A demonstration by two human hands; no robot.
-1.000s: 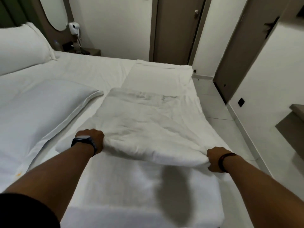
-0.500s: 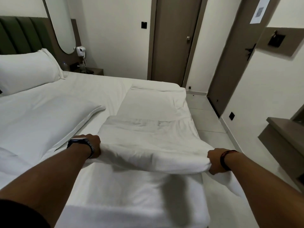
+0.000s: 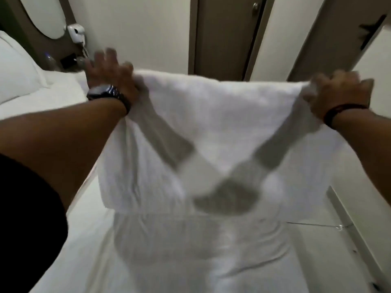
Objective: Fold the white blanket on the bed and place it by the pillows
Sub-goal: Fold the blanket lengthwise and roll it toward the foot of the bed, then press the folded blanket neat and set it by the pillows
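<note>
The white blanket is lifted off the bed and stretched between both hands, its near fold hanging down toward me. My left hand grips the top left corner, fingers partly spread above the edge. My right hand grips the top right corner. Shadows of both arms fall across the cloth. A white pillow lies at the far left by the headboard. The frame is motion-blurred.
The bed with its white sheet runs below and left of the blanket. A bedside shelf with a wall-mounted white device stands beyond the pillow. Two brown doors are ahead; tiled floor lies along the bed's right side.
Both hands have raised the near edge of the blanket from the mattress up and forward, so the cloth now hangs in the air. The camera has tilted down.
</note>
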